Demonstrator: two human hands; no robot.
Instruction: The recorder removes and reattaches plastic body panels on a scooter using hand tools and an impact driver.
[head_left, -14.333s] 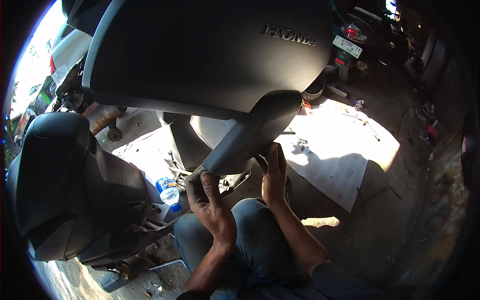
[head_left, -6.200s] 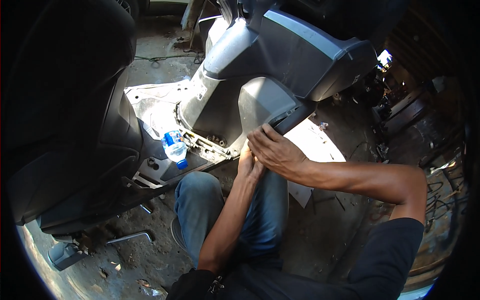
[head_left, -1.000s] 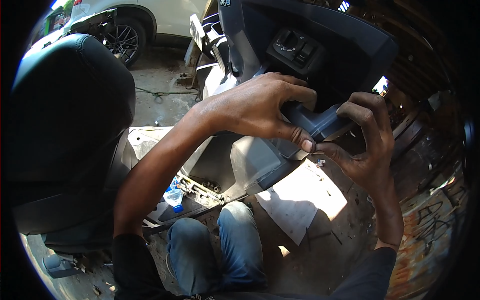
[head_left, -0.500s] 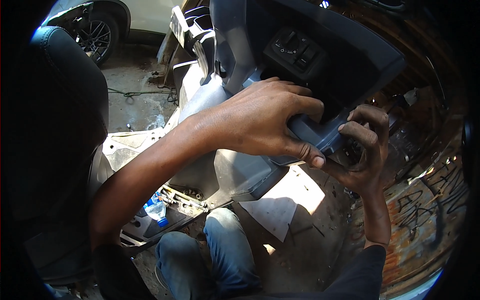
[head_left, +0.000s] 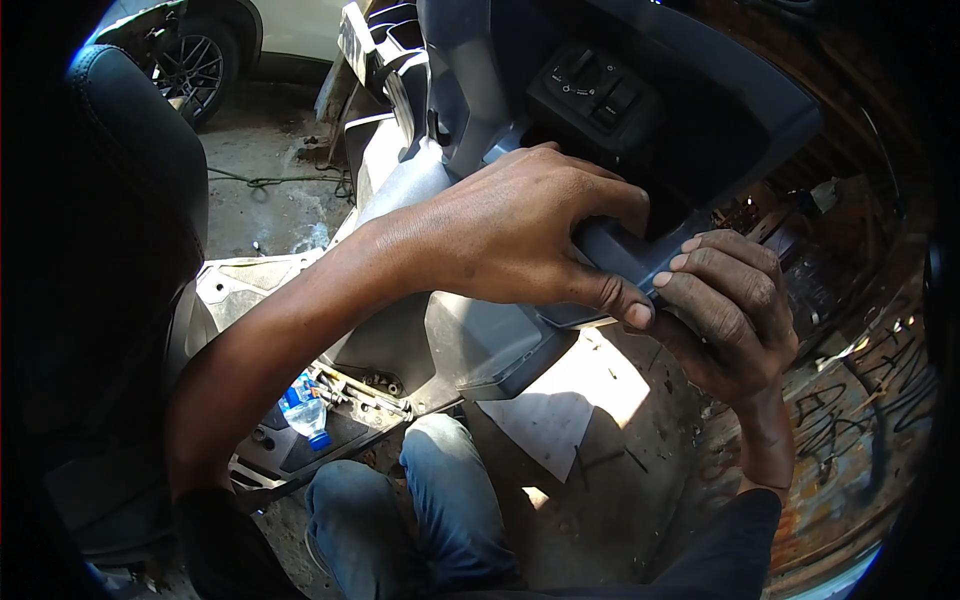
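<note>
A dark blue-grey plastic scooter panel (head_left: 615,252) lies under both hands. My left hand (head_left: 540,225) grips its lower edge, with the thumb along the near side and the fingers curled over the top, partly hidden. Close by on the right, my right hand (head_left: 730,305) pinches the panel's right end, fingertips on top and thumb below. Just above my left hand is a black switch housing (head_left: 592,92) with a rotary knob and buttons. The scooter's dark seat (head_left: 140,160) stands at the left.
Below the panel, the scooter's floorboard (head_left: 350,430) carries a water bottle (head_left: 304,410) with a blue cap and some loose metal parts. A white sheet (head_left: 545,425) lies on the ground. A car wheel (head_left: 190,70) shows at upper left; rusty, scribbled metal sheeting (head_left: 850,420) is at right.
My right hand has moved slightly left and down, its fingers now flatter and closer together on the panel's end. My left hand keeps its grip, almost unmoved.
</note>
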